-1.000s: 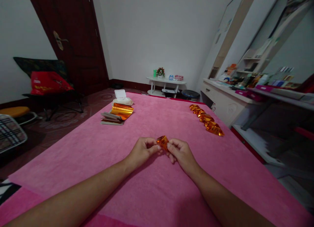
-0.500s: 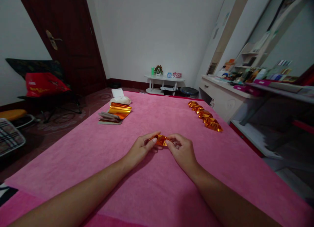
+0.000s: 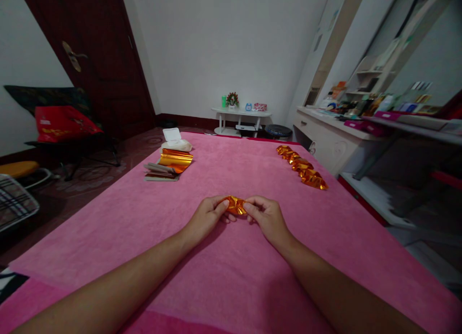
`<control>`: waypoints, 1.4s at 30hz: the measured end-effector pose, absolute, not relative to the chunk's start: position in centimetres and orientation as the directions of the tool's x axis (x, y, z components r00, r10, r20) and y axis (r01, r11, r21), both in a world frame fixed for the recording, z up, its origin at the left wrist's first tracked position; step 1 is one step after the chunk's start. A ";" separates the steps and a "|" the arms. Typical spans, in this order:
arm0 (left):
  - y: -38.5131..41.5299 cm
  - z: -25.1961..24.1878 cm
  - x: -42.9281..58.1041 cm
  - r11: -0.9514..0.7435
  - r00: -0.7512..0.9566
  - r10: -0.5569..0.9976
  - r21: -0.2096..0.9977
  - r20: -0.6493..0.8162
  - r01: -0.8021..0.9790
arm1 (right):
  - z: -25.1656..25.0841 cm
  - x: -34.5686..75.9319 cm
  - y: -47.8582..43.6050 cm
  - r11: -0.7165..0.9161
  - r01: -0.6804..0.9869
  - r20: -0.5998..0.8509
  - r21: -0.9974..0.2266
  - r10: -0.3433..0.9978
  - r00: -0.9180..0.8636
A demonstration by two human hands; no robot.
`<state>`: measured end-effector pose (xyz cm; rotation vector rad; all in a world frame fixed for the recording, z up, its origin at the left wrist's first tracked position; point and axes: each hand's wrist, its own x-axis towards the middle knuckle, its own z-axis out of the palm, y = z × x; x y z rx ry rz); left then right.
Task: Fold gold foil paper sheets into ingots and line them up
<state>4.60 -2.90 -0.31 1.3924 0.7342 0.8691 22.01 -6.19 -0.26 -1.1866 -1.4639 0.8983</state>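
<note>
A small folded piece of shiny orange-gold foil paper (image 3: 236,205) sits between both my hands, low over the pink cloth (image 3: 231,276). My left hand (image 3: 207,217) pinches its left end with thumb and fingers closed. My right hand (image 3: 265,217) pinches its right end the same way. Both forearms rest on the cloth.
A row of several folded gold foil pieces (image 3: 302,167) lies at the far right of the cloth. A stack of flat gold foil sheets (image 3: 169,165) and a wipes pack (image 3: 175,141) lie at the far left. A desk (image 3: 335,141) stands to the right.
The foil piece has gone from upright between my fingertips to lying lower and flatter, with both hands closer around it. My view has tilted slightly.
</note>
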 end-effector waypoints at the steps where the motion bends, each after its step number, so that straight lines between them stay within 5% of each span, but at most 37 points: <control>1: -2.9 -0.3 4.6 -0.026 0.511 0.858 0.997 0.061 -0.076 | -0.2 22.0 -6.2 0.239 0.214 0.242 -0.947 0.970 -0.015; 7: -3.1 -0.2 4.7 -0.083 0.466 0.882 0.996 0.069 0.009 | -0.6 21.8 -6.1 0.241 0.377 0.274 -0.894 0.961 0.036; 12: -3.6 0.0 4.4 -0.246 0.434 0.887 0.957 0.159 0.152 | -0.6 21.6 -6.3 0.293 0.706 0.394 -0.645 0.919 -0.021; 14: -3.7 0.4 4.2 -0.422 0.419 0.869 0.835 0.262 0.352 | -0.4 21.6 -6.5 0.309 0.786 0.447 -0.535 0.893 -0.047; 18: -3.9 1.4 3.9 -0.562 0.446 0.822 0.374 0.355 0.738 | 0.1 21.9 -6.7 0.328 0.862 0.513 -0.386 0.853 -0.094; 23: -4.0 1.5 4.1 -0.560 0.499 0.802 0.123 0.330 0.819 | 0.1 22.1 -6.4 0.257 0.926 0.463 -0.277 0.880 -0.106; 34: -4.3 0.7 4.9 -0.592 0.550 0.784 0.080 0.288 0.802 | 0.0 21.2 -6.3 0.148 0.985 0.463 -0.089 0.882 -0.091; 42: -3.8 0.9 4.5 -0.536 0.458 0.830 0.232 0.318 0.811 | 0.2 21.0 -6.6 0.238 0.939 0.466 -0.249 0.879 -0.099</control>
